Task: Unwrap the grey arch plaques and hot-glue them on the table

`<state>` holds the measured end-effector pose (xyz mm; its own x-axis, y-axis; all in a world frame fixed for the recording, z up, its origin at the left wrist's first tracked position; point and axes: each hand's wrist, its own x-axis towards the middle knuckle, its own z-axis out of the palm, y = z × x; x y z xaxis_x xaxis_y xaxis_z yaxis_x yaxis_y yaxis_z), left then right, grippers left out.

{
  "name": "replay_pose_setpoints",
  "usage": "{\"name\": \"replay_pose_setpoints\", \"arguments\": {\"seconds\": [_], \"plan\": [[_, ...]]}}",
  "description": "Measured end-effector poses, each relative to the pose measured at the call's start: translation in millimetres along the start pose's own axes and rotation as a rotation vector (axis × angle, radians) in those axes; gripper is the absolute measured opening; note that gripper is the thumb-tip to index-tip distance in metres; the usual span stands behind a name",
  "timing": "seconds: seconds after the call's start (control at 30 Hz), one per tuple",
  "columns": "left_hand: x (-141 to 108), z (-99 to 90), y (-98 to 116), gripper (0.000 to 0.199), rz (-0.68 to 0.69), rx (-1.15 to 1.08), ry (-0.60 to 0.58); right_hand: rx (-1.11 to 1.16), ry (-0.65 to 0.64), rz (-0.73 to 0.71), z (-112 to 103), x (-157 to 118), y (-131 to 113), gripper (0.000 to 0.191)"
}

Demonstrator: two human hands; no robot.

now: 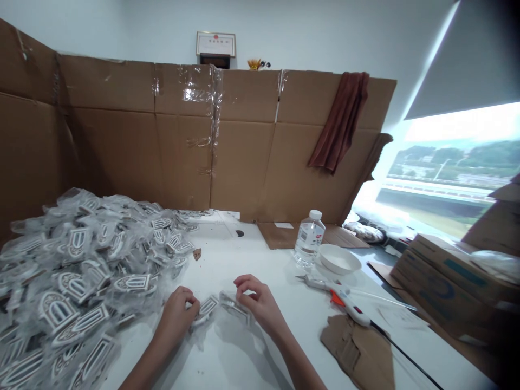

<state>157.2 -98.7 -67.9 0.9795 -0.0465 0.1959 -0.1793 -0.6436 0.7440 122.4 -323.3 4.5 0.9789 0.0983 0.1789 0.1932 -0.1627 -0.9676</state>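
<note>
L hand [179,307] pinches bagged arch [208,307] at 7 o'clock, over counter [239,265]; R hand [258,300] curled by 2nd bagged pc [232,305], grip can't tell. Prob. light, stiff, slick; hold by edges.

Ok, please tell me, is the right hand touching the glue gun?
Apart. The head view shows white table between the right hand and the glue gun, which lies farther to the right.
</note>
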Motion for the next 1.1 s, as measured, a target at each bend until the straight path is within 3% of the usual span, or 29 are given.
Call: {"name": "replay_pose_setpoints", "arguments": {"seconds": [0.3, 0.57, 0.7, 0.9, 1.1], "plan": [[-3.7, 0.1, 6.5, 0.026, 0.039, -0.025, 0.003, 0.251, -0.017, 0.125, -0.1, -5.1, -8.8, 0.020], [-7.7, -3.1, 16.9, 0.024, 0.072, -0.059, -0.075, 0.227, -0.009, 0.171, 8.7, -7.6, -14.3, 0.033], [-7.3, -6.3, 21.8, 0.024, 0.096, -0.100, -0.070, 0.201, 0.006, 0.177, 8.2, -4.3, -4.5, 0.033], [-10.4, -22.7, 40.9, 0.030, 0.049, -0.222, -0.057, -0.116, 0.135, 0.092, 4.9, 6.5, 22.3, 0.022], [-14.7, -28.2, 46.9, 0.031, 0.097, -0.128, 0.013, -0.277, 0.123, 0.106, 7.4, 2.2, 16.3, 0.016]]}}
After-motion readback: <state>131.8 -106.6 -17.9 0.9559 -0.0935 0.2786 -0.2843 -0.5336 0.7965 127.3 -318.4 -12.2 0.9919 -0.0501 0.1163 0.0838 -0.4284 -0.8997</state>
